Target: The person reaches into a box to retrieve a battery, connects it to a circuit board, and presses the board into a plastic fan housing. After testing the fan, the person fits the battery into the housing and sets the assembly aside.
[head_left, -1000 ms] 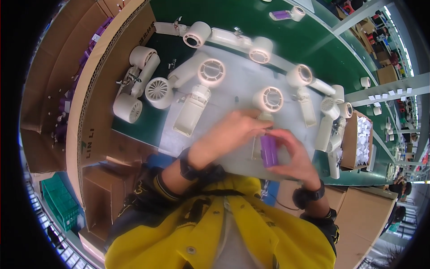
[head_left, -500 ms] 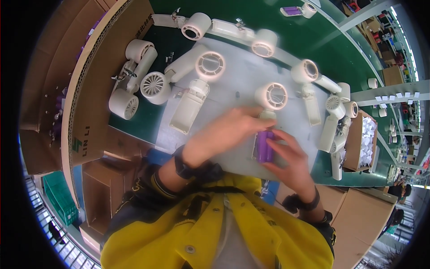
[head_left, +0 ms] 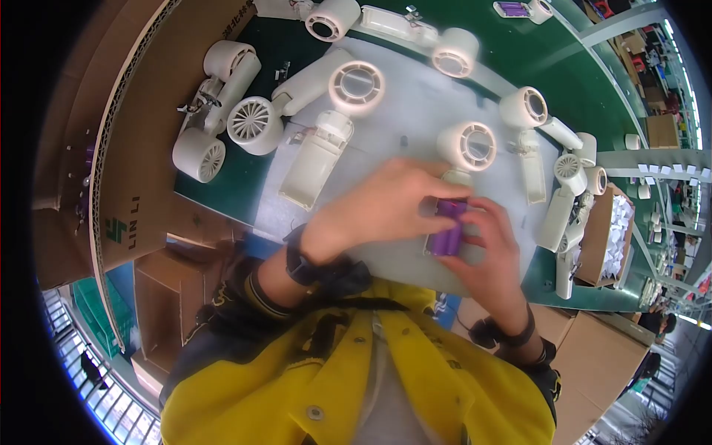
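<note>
The work is done on a green table [head_left: 512, 41], partly covered with a whitish sheet [head_left: 408, 104], and a tall cardboard wall [head_left: 144, 163] stands at the left side. Several white fan bodies lie around the sheet, for example an opened one [head_left: 315, 167] with hollow handle upward; they are maybe spread toward the edges so that the middle near the person stays free for both hands. The purple pack [head_left: 447, 239], which looks like joined cylinders, is between the two hands, over the handle part of the nearest white fan [head_left: 469, 146]; whether it sits fully inside, I cannot tell, because the fingers cover it. The left hand [head_left: 378, 208] comes from the left, its thumb and fingers nearly together at the pack's upper end, but what exactly is pinched there is hidden. The right hand [head_left: 493, 248] is half curled around the right side, with thumb at the lower end and fingers higher, having hold of the pack. Probably this grip from both ends keeps it steady and straight along the handle. A carton [head_left: 593, 237] with white pieces stands to the right, well apart from the hands.
</note>
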A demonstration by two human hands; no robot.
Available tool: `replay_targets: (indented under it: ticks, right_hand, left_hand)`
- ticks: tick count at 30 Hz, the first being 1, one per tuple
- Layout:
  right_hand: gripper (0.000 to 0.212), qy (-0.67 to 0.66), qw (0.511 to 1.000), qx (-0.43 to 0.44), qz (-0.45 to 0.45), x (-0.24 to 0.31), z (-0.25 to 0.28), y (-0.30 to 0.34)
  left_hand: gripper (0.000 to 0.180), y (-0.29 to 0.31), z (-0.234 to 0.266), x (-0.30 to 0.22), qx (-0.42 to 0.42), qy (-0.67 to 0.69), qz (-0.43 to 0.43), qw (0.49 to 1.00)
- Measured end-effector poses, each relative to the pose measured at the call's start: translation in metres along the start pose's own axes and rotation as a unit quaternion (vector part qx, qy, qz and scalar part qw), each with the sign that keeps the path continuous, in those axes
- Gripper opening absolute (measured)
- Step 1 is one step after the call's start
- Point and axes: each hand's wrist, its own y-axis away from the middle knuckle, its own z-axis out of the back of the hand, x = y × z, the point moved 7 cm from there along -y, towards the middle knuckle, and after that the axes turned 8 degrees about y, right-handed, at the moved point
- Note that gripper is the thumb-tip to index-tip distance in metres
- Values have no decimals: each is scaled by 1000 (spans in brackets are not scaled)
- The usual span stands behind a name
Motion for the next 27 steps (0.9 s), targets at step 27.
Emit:
replay_targets:
  ticks: [27]
  right_hand:
    - [71,46,997,-21,51,-3,-12,2]
  left_hand:
    - [53,3,-5,23,-5,40,32,999]
